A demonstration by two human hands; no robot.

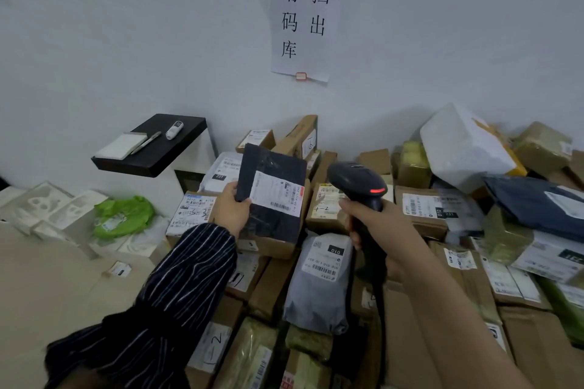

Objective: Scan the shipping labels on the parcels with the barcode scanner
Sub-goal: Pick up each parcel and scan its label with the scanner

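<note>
Nearest the lens, a dark pinstriped sleeve (177,287) ran up from the lower left and a bare right forearm (448,303) from the lower right, both stretched forward over a heap of cardboard boxes (420,211). The left grip (232,208) was clamped on the lower left edge of a flat black parcel (275,224), thumb laid on its face and fingers hidden behind. It held the parcel raised and tilted above the heap, with the white shipping label (278,196) turned toward the camera. The right grip (376,224) was wrapped tight round the handle of a black barcode scanner (357,178), which stood upright just right of the parcel and apart from it, its head level with the label. A red light (377,190) glowed on the scanner's head. Between the two arms a grey poly mailer (319,281) lay on the boxes, label up. At the left a black wall shelf (177,155) carried a white notepad (121,145), a pen (146,142) and a small white tube (174,129). Above the heap a paper notice (305,16) was taped to the wall.
</note>
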